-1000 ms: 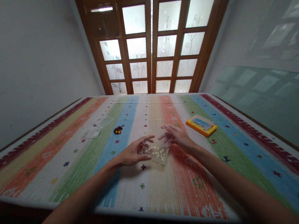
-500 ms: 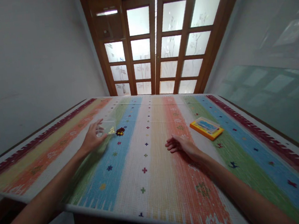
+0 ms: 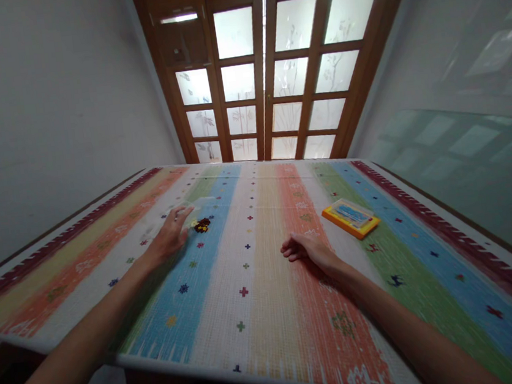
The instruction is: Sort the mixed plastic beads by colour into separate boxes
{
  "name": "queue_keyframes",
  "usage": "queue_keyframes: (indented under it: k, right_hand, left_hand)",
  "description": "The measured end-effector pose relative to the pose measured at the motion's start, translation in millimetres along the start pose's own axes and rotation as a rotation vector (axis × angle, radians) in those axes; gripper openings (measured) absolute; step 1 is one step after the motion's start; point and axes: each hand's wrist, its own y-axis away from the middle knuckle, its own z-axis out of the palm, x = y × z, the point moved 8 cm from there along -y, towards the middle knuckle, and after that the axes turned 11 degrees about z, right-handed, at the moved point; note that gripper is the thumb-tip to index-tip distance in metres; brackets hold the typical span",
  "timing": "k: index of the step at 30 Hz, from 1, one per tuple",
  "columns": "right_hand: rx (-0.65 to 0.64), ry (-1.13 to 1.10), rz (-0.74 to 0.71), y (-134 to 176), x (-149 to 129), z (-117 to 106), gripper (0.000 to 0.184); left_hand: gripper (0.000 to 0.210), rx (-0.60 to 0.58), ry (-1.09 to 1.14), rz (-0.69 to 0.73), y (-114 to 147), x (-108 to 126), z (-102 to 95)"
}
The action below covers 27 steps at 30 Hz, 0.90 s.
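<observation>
My left hand (image 3: 172,231) is closed on a clear plastic box (image 3: 202,205), which is tilted low over the table; its outline is faint and my fingers cover part of it. Just right of my fingertips, small yellow pieces (image 3: 193,223) show beside a little pile of dark brown and yellow pieces (image 3: 202,225) on the blue stripe of the cloth. My right hand (image 3: 306,251) rests on the orange stripe, fingers loosely curled and slightly apart, with nothing seen in it. Beyond it, to the right, lies a yellow-orange case with a clear lid (image 3: 351,218).
A striped, patterned tablecloth (image 3: 224,319) covers the table. Something clear and flat (image 3: 150,230), hard to make out, lies left of my left hand. Wooden doors with frosted panes (image 3: 266,80) stand behind the table, and a glass board (image 3: 461,168) leans at the right wall.
My left hand has turned and lowered, tipping the clear box; the yellow pieces now sit closer to the brown pile. My right hand has stayed nearly still, its fingers slightly more curled.
</observation>
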Motion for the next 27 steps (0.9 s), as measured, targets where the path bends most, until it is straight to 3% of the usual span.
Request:
queue_keyframes:
  k: [7,13,18,21,27]
  right_hand:
    - [-0.003,0.008,0.015,0,1,1,0.054]
    - [-0.014,0.016,0.006,-1,1,1,0.053]
    - [-0.010,0.018,0.009,0,0,1,0.054]
    - [-0.018,0.025,0.007,2,-2,2,0.054]
    - [-0.023,0.041,0.001,7,-5,3,0.055]
  left_hand:
    - [0.045,-0.041,0.020,0.113,-2,1,-3.6]
    - [0.039,-0.099,0.017,0.110,-12,-1,-20.2]
    - [0.051,0.080,0.031,-0.017,-41,-11,-39.8]
    - [0.068,0.086,0.071,-0.102,-65,-22,-22.9]
    - [0.068,-0.116,0.039,-0.226,-99,-52,42.3]
